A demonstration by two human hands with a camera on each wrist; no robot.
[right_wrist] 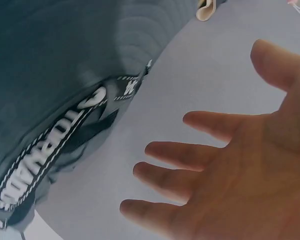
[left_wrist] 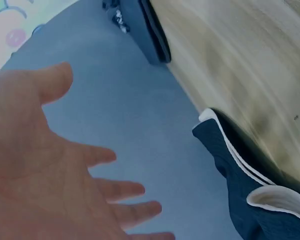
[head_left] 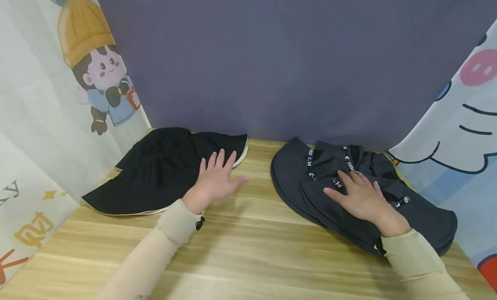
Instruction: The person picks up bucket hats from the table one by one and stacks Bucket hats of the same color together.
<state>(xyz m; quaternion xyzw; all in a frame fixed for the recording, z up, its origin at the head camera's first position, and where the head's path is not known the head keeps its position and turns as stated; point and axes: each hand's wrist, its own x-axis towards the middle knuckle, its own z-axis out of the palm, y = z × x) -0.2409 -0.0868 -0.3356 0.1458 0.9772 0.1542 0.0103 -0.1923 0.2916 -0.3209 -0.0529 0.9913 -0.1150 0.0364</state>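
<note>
To the left on the table lies a folded black bucket hat [head_left: 151,179] with a cream edge; its trim [left_wrist: 235,150] shows in the left wrist view. My left hand [head_left: 211,183] is over its right side, fingers spread, holding nothing. On the right, dark grey bucket hats [head_left: 287,183] lie overlapping, with white-lettered tape [right_wrist: 45,160] around them. Over these hats is my right hand [head_left: 363,198], its fingers extended and apart. In the right wrist view a gap separates that palm from the cloth. How many hats are stacked cannot be told.
A wood-grain table [head_left: 233,252] carries the hats. Behind it stands a plain grey-purple panel [head_left: 272,63]. Printed cartoon curtains [head_left: 35,97] close off the left side, and another printed sheet [head_left: 450,132] stands on the right.
</note>
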